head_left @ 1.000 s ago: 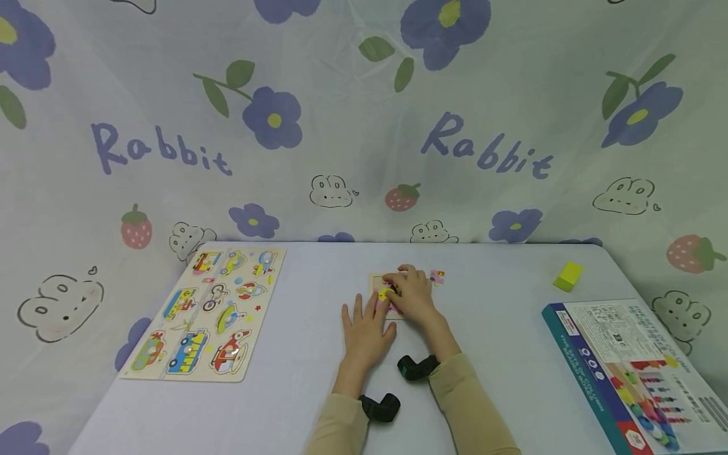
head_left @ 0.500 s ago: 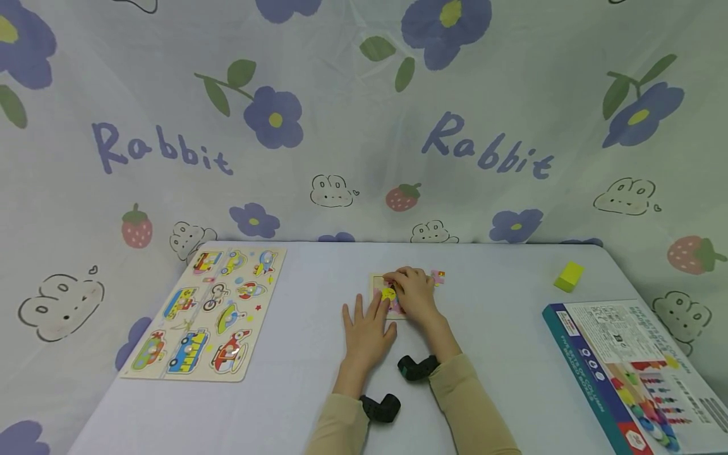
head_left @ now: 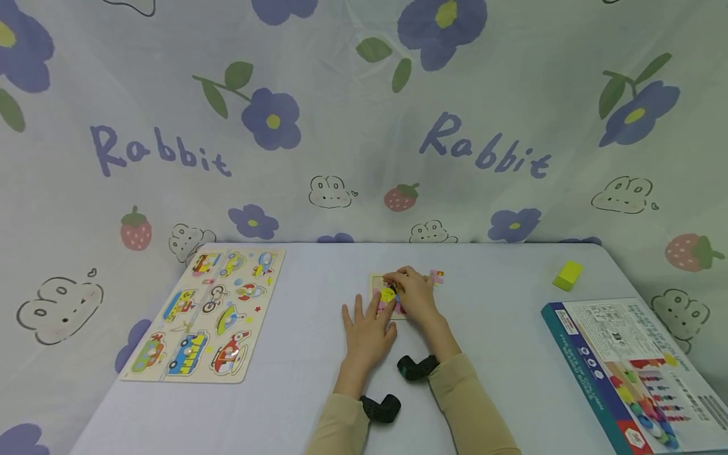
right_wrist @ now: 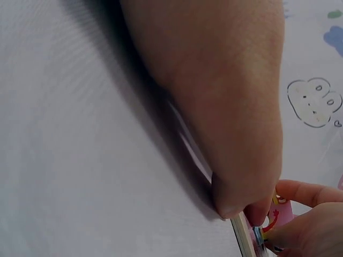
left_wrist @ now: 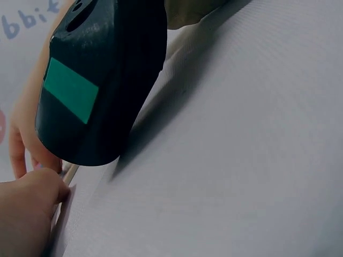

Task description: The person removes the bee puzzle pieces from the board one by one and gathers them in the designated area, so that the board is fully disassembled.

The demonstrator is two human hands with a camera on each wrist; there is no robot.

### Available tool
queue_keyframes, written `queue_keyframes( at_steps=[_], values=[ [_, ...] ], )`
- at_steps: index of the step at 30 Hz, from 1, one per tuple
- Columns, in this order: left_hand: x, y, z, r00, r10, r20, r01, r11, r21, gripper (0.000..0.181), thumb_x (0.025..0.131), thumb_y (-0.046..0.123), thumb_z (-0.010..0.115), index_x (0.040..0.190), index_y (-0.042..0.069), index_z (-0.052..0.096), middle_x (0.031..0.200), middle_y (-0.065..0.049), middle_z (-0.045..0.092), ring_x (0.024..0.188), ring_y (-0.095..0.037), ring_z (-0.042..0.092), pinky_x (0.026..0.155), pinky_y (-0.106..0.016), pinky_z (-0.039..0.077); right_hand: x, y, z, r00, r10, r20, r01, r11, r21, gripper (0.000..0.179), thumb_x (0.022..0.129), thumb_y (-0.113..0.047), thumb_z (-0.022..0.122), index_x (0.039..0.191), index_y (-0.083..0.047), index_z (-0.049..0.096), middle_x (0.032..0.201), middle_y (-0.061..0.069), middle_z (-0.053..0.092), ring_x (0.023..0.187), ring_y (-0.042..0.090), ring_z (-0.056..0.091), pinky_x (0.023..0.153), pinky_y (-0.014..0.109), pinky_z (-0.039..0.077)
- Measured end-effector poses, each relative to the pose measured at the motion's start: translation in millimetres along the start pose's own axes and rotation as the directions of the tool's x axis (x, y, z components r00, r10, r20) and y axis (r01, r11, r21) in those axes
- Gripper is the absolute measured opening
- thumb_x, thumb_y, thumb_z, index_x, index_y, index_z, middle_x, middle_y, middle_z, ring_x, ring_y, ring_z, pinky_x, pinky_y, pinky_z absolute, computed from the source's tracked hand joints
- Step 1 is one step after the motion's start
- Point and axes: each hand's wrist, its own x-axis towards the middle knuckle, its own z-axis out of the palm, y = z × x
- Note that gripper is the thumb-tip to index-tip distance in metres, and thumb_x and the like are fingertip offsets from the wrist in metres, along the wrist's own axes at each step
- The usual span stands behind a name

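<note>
A small wooden jigsaw puzzle board [head_left: 376, 281] with pink and yellow pieces lies in the middle of the table, partly hidden under both hands. My left hand [head_left: 365, 338] lies palm down with straight, spread fingers, its index and middle fingertips on the yellow part of the picture. My right hand [head_left: 416, 294] arches over the board's right side, fingers curled, pinching a puzzle piece [head_left: 392, 288] mostly hidden by them. In the right wrist view, its thumb sits at the board's wooden edge [right_wrist: 244, 238], and a pink piece [right_wrist: 287, 210] shows beside the left fingers.
Another pink puzzle piece [head_left: 436, 277] lies just right of the board. At left is a large wooden vehicle puzzle [head_left: 250, 328]. A yellow block [head_left: 568, 276] and a flat box [head_left: 614, 328] lie at right. Behind the table hangs a printed cloth [head_left: 352, 126].
The right hand has shifted slightly right and its fingers have drawn in, baring more of the yellow picture part. The left hand stays almost in place, with small fingertip movements.
</note>
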Motion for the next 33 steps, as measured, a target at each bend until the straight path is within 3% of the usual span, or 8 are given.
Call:
queue_keyframes(
  at_steps=[8, 15, 29, 33],
  values=[
    [0.0, 0.6, -0.8, 1.000, -0.003, 0.005, 0.003, 1.000, -0.017, 0.046, 0.092, 0.038, 0.042, 0.138, 0.031, 0.044, 0.149, -0.004, 0.031, 0.137, -0.042, 0.014, 0.104, -0.064, 0.002, 0.9, 0.5, 0.3, 1.000, 0.016, -0.016, -0.016, 1.000, 0.001, 0.023, 0.091, -0.009, 0.057, 0.103, -0.022, 0.071, 0.099, 0.002, 0.062, 0.094, 0.021, 0.059, 0.082, 0.045, 0.032],
    [0.1, 0.6, -1.2, 1.000, -0.001, 0.003, 0.001, 1.000, -0.022, 0.046, 0.092, 0.038, 0.043, 0.138, 0.030, 0.044, 0.149, -0.004, 0.030, 0.137, -0.043, 0.014, 0.104, -0.065, 0.002, -0.1, 0.0, -0.8, 0.994, -0.072, -0.083, 0.068, 0.997, -0.044, 0.024, 0.086, -0.003, 0.061, 0.098, -0.021, 0.074, 0.091, -0.002, 0.063, 0.090, 0.017, 0.059, 0.080, 0.043, 0.033],
    [0.8, -0.4, 1.2, 1.000, -0.002, -0.007, 0.002, 1.000, -0.015, 0.046, 0.091, 0.038, 0.044, 0.137, 0.030, 0.045, 0.149, -0.004, 0.031, 0.137, -0.042, 0.015, 0.104, -0.064, 0.003, -1.7, 1.3, 0.1, 0.980, -0.151, -0.130, 0.137, 0.984, -0.114, 0.035, 0.079, 0.006, 0.063, 0.097, -0.022, 0.075, 0.090, -0.002, 0.064, 0.089, 0.016, 0.060, 0.079, 0.044, 0.033],
    [1.2, -0.6, 2.1, 1.000, -0.005, -0.001, 0.005, 1.000, -0.011, 0.046, 0.091, 0.038, 0.044, 0.137, 0.031, 0.045, 0.149, -0.003, 0.031, 0.137, -0.042, 0.014, 0.104, -0.064, 0.002, -1.4, 2.5, 1.2, 0.979, -0.143, -0.148, 0.132, 0.988, -0.081, 0.033, 0.080, 0.006, 0.062, 0.095, -0.020, 0.075, 0.088, -0.002, 0.064, 0.085, 0.016, 0.061, 0.076, 0.043, 0.034]
  ],
)
